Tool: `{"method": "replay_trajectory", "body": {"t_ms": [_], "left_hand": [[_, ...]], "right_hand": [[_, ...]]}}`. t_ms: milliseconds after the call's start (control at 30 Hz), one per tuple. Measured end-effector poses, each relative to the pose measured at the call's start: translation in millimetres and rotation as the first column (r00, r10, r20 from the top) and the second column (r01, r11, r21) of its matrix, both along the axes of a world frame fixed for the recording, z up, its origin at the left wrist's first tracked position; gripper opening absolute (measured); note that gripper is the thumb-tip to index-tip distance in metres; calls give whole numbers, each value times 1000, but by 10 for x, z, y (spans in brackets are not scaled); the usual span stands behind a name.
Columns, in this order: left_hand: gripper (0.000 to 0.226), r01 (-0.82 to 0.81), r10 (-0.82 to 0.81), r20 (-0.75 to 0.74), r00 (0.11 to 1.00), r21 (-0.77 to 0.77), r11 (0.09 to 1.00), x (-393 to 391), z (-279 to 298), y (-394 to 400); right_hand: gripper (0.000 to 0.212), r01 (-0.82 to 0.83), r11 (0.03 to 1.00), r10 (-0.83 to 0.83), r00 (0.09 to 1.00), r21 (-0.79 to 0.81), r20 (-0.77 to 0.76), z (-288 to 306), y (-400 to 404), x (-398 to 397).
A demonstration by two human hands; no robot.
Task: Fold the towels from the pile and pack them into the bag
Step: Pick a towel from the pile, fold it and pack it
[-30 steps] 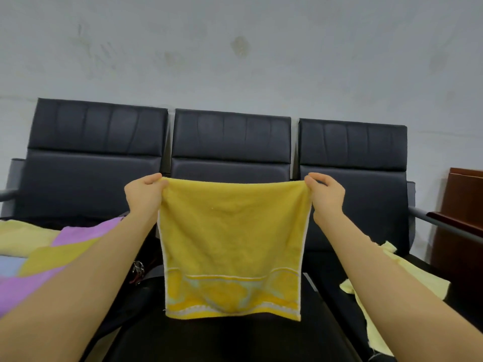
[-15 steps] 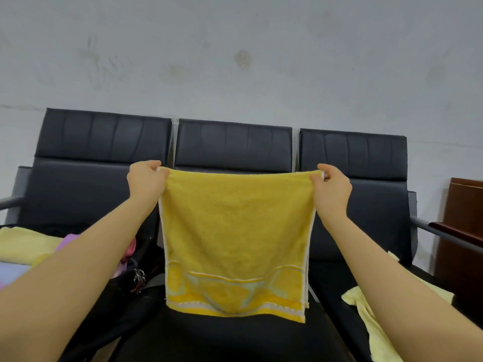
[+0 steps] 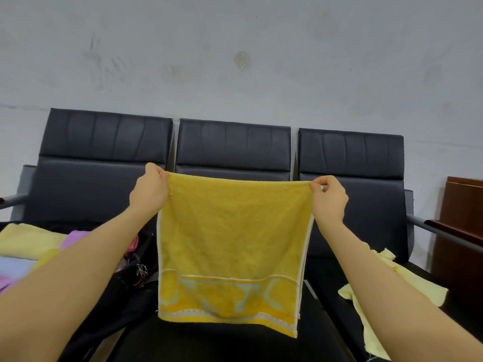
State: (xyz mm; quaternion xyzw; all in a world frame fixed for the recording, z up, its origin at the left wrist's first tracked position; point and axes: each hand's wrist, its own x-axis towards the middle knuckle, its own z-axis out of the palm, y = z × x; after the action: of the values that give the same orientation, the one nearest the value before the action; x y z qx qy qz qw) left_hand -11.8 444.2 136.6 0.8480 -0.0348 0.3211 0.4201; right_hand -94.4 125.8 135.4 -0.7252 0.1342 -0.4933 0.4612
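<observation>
Over 3 seats (image 3: 232, 150), 2 hands, left hand (image 3: 150, 190) and right hand (image 3: 329, 199), hold 1 yellow towel (image 3: 232, 239)

I hold a yellow towel (image 3: 230, 231) up before a row of three black seats (image 3: 232, 147), my left hand (image 3: 149, 192) pinching its top corner at 9 o'clock and my right hand (image 3: 329, 199) pinching the opposite corner at 3 o'clock. The towel hangs doubled, its patterned border at 6 o'clock. At 8 o'clock a black bag (image 3: 125, 291) sits on the seat, with a pile of towels (image 3: 28, 244) beyond it at the frame's left edge. A pale yellow towel (image 3: 379, 291) lies spread on the seat at 4 o'clock. A brown cabinet (image 3: 462, 231) stands at far right.
</observation>
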Motion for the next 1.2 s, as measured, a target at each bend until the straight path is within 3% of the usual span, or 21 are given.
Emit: {"method": "replay_trajectory", "body": {"t_ms": [133, 300, 500, 800, 1200], "left_hand": [[18, 95, -89, 41, 995, -162, 982, 2, -18, -3], [18, 230, -218, 79, 973, -450, 863, -36, -106, 27], [17, 124, -107, 65, 992, -408, 905, -72, -203, 74], [17, 156, -120, 108, 987, -433, 888, -91, -251, 11], [14, 123, -180, -81, 980, -462, 878, 515, -819, -105]], "right_hand": [[9, -67, 992, 59, 995, 106, 74, -31, 30, -36], [17, -121, 975, 98, 987, 188, 129, -107, -2, -40], [11, -73, 987, 48, 985, 146, 167, -104, -4, -97], [24, -68, 996, 54, 979, 65, 194, -51, -55, -116], [25, -124, 989, 125, 992, 82, 0, -551, -265, 434]]}}
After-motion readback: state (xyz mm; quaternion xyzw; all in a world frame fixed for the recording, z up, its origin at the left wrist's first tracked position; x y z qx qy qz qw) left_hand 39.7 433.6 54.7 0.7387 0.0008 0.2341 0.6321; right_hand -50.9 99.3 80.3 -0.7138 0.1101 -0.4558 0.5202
